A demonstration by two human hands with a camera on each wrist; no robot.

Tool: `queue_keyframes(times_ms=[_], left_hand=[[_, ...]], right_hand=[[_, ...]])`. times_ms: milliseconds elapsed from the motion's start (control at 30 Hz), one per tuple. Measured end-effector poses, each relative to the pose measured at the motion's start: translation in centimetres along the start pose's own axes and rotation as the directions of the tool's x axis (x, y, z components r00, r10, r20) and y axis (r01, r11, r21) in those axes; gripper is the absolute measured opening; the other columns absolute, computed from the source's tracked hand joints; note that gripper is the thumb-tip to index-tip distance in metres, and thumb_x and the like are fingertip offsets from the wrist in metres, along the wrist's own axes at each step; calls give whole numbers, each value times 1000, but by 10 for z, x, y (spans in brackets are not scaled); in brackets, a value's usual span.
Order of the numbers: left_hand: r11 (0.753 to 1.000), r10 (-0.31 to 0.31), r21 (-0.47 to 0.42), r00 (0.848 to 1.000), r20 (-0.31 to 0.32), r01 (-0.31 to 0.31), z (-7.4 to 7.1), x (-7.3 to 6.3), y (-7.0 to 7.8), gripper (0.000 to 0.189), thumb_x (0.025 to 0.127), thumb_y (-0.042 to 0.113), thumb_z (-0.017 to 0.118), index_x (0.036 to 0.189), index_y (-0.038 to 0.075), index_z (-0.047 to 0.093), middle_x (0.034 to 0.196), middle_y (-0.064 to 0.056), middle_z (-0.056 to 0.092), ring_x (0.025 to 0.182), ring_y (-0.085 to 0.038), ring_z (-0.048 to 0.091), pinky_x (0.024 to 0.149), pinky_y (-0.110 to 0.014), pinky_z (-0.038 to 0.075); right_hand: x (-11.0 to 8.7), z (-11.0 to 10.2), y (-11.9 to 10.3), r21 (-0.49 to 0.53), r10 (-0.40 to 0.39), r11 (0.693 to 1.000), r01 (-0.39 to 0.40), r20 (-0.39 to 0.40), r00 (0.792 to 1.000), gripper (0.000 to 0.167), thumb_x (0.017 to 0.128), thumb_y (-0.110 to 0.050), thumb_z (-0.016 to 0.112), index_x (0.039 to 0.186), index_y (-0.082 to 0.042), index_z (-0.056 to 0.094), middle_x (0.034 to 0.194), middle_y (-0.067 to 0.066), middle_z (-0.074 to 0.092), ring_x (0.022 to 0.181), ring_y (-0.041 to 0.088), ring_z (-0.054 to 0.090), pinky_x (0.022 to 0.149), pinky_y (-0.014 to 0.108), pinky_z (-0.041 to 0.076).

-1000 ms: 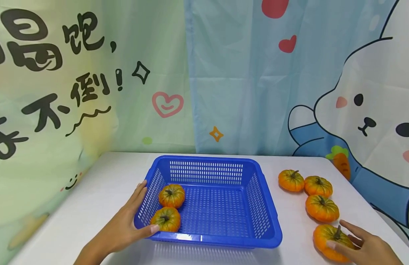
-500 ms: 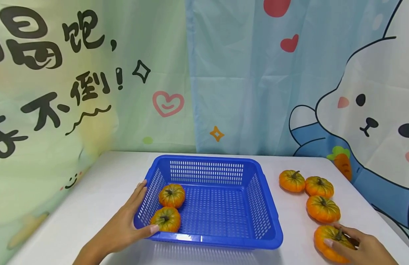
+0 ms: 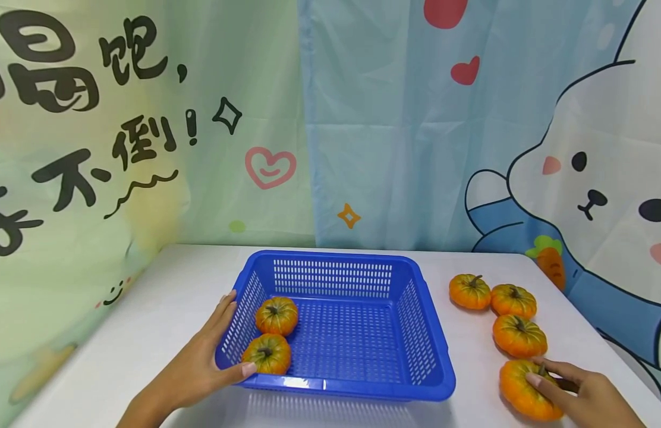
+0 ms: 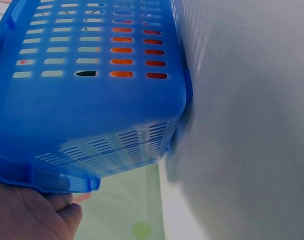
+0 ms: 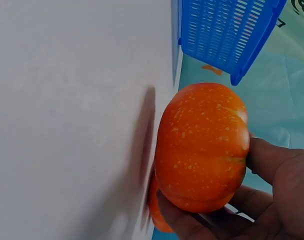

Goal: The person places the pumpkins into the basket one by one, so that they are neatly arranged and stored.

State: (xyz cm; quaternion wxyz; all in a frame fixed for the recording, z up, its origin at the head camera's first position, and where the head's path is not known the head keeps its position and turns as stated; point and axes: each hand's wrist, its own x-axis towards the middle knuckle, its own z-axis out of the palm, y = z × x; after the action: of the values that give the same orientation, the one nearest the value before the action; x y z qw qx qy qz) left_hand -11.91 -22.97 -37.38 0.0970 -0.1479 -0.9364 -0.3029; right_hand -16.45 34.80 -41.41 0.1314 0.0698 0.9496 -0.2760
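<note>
My right hand (image 3: 589,395) pinches a small orange pumpkin (image 3: 523,392) between thumb and fingers, at the right front of the table. In the right wrist view this pumpkin (image 5: 202,150) appears slightly off the table, its shadow apart from it. My left hand (image 3: 194,362) holds the near left corner of a blue plastic basket (image 3: 362,389), thumb on the front rim and fingers along the left side. Inside the basket, on its left, lie two pumpkins, a rear one (image 3: 277,316) and a front one (image 3: 267,354). The left wrist view shows the basket's slotted wall (image 4: 92,110) close up.
Three more pumpkins lie right of the basket: one at the back (image 3: 470,291), one beside it (image 3: 514,301) and one nearer (image 3: 519,336), just behind the held pumpkin. The white table (image 3: 122,333) ends at a printed curtain (image 3: 362,178).
My right hand has closed its fingers on the nearest pumpkin and shifted it slightly left and up. The left hand and the basket have stayed in place.
</note>
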Motion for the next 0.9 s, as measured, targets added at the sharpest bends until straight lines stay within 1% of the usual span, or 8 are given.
queue_keyframes(times_ms=[100,167,333,433,567,700,833,900], left_hand=[[1000,2,2,1000,-2,-2,0,0,-1,101,81,49,71,154,1,21,162,-12,10,145,-40,13,105,-66,24],[1000,4,2,1000,-3,-4,0,0,-1,101,81,49,71,154,0,21,162,-12,10,144,-40,13,105,-66,24],[1000,4,-1,1000,1,-4,-1,0,-1,100,82,49,71,154,0,20,162,-13,10,144,-40,13,105,-66,24],[1000,-2,-5,1000,4,2,-1,0,0,100,82,49,71,154,0,20,162,-13,9,144,-40,13,105,-66,24],[1000,-10,-8,1000,9,10,-1,0,0,100,82,50,70,154,1,20,162,-12,9,144,-40,13,105,-66,24],[1000,-9,-5,1000,12,9,0,0,0,100,82,50,69,154,1,21,162,-11,8,145,-40,13,105,-65,24],[1000,-3,-5,1000,7,4,0,0,0,100,82,50,70,154,0,21,162,-12,9,144,-40,14,105,-65,25],[1000,-5,-7,1000,6,5,0,0,0,100,82,50,70,154,1,21,162,-12,9,144,-41,14,104,-66,25]], right_hand=[[-1,-2,-8,-2,-18,1000,18,-3,1000,96,84,-61,63,131,20,41,112,39,56,82,29,60,75,47,56],[-1,-3,-12,-13,-30,999,30,-6,1000,97,84,-62,62,131,20,41,111,39,57,82,28,60,75,47,56],[1,-2,-24,12,-64,998,64,-24,998,94,85,-61,62,132,19,43,110,39,58,88,38,61,76,48,55],[1,-3,-33,25,-101,994,103,-55,993,88,87,-58,63,131,17,47,115,38,57,93,44,59,75,47,56],[-2,-5,-49,15,-144,989,147,-98,985,79,89,-53,63,129,14,53,119,38,55,97,48,57,74,45,57],[-6,-8,-64,-2,-205,978,207,-143,968,71,92,-46,64,128,14,54,120,38,55,96,45,59,72,42,57],[-9,-12,-77,-6,-289,956,293,-189,938,62,92,-38,66,128,12,57,117,34,59,93,37,62,71,39,58],[-10,-14,-82,-3,-314,947,320,-200,928,60,93,-38,66,128,10,57,116,32,61,94,36,63,70,37,58]])
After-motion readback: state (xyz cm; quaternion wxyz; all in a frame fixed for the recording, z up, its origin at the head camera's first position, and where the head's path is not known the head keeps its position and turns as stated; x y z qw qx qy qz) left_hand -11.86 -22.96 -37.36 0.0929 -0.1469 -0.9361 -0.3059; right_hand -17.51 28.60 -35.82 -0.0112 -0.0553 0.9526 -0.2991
